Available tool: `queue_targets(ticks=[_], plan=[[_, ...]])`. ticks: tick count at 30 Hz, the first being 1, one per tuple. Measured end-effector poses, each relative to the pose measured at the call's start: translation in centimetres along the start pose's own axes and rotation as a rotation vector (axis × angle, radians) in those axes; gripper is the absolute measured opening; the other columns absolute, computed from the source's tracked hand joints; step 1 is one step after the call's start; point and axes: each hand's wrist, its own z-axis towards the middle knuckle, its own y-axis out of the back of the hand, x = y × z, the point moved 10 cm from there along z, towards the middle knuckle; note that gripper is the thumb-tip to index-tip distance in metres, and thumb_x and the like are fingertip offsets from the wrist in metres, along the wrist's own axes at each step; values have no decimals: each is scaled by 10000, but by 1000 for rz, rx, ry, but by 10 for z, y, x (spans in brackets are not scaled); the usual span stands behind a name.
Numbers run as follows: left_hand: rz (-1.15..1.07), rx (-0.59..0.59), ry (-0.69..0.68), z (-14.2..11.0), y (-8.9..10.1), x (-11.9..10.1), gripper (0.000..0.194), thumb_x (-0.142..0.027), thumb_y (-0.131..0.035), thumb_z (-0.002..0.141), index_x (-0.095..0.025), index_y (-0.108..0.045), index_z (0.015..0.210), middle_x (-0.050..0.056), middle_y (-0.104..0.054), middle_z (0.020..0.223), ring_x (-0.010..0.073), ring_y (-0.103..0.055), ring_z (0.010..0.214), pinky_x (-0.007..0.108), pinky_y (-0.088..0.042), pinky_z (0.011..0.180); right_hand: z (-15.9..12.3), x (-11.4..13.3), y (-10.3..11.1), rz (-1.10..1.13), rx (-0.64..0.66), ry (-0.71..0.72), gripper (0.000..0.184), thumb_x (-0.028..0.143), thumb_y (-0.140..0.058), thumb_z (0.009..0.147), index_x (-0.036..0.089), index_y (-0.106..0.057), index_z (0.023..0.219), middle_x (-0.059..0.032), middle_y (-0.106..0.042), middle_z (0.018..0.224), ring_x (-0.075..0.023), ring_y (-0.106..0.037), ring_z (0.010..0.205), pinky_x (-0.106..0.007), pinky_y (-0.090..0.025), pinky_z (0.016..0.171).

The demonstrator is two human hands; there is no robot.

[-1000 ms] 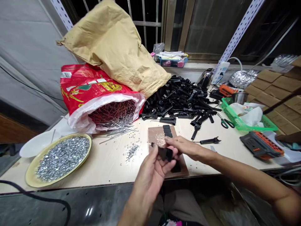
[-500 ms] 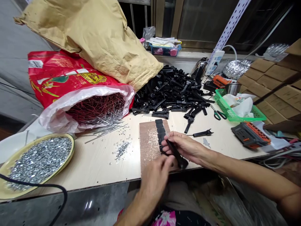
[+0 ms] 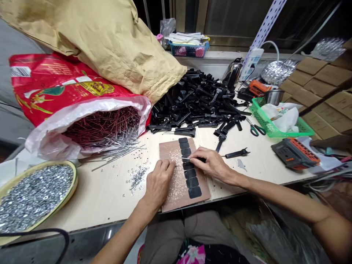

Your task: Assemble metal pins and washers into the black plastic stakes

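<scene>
My right hand (image 3: 213,165) pinches a thin metal rod (image 3: 181,158), which points left across the brown board (image 3: 203,183). Something black shows between the fingers at the rod's base; the palm hides the rest. My left hand (image 3: 159,181) rests on the board's left side with fingers curled and pressed together. Whether anything small is in them is hidden. Down the board runs a column of black rounded-square pads (image 3: 191,182), beside many pale specks. A loose scatter of small metal washers (image 3: 137,178) lies left of my left hand.
A yellow bowl of washers (image 3: 73,183) stands at left, behind it a red sack (image 3: 41,91) of metal rods. Black plastic parts (image 3: 198,99) are heaped at the back. Scissors (image 3: 257,130), a green basket (image 3: 305,130) and an orange-black battery pack (image 3: 295,156) lie at right.
My hands have come apart. My left hand has moved up and left onto the board, and the rod in my right hand has swung down to point left. The view has shifted slightly.
</scene>
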Motion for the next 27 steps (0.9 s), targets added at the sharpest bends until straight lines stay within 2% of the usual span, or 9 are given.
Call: queue_targets(ticks=[5, 9, 11, 17, 19, 22, 25, 27], plan=[[58, 72, -113, 3, -5, -8, 243, -56, -398, 886, -145, -596, 994, 66, -586, 891, 209, -553, 844, 273, -461, 552, 2, -7, -4, -100, -14, -7, 170, 244, -548, 894, 242, -703, 964, -10, -679, 969, -153, -631, 855, -261, -463, 733], [37, 94, -151, 8, -7, -8, 370, -39, -357, 885, -141, -514, 1204, 64, -585, 914, 195, -572, 816, 263, -473, 541, 1, -12, -2, -189, -47, -43, 179, 248, -548, 890, 253, -699, 985, 1, -675, 938, -138, -628, 812, -239, -440, 665], [16, 98, -170, 9, -6, -9, 391, -43, -330, 889, -148, -492, 1228, 69, -585, 923, 190, -574, 804, 257, -468, 532, -1, -14, 1, -208, -61, -56, 186, 248, -541, 892, 257, -697, 993, 2, -671, 937, -133, -626, 806, -231, -432, 652], [-118, 114, -175, 11, -4, -8, 313, -47, -308, 876, -166, -587, 955, 77, -600, 892, 194, -582, 769, 269, -455, 546, -6, -17, 5, -221, -64, -41, 192, 245, -533, 895, 258, -691, 1004, -4, -668, 945, -135, -622, 797, -237, -442, 673], [-271, 76, -99, 15, -1, 0, 274, -104, -331, 892, -176, -595, 897, 69, -609, 875, 184, -586, 730, 276, -462, 569, -9, -13, 5, -228, -73, -12, 204, 246, -526, 902, 259, -688, 1025, -9, -670, 960, -138, -624, 808, -239, -447, 681], [-676, -40, 112, 18, 5, 18, 192, -262, -446, 895, -187, -622, 874, 55, -645, 864, 168, -607, 737, 288, -488, 663, -12, -1, 2, -253, -57, 67, 235, 255, -490, 929, 260, -674, 1075, -16, -668, 999, -139, -627, 849, -235, -449, 693], [-1144, -53, 449, 12, -9, 33, 231, -381, -556, 842, -166, -636, 870, 47, -673, 753, 158, -618, 653, 278, -495, 619, -15, 12, -4, -292, -18, 133, 251, 262, -461, 948, 251, -667, 1092, -26, -665, 1018, -146, -625, 882, -238, -450, 714], [-1386, -31, 619, 6, -19, 30, 285, -422, -617, 796, -143, -631, 855, 49, -679, 705, 154, -626, 623, 273, -505, 610, -15, 15, -5, -319, -5, 145, 249, 255, -459, 949, 243, -669, 1081, -30, -665, 1007, -150, -622, 879, -242, -448, 711]])
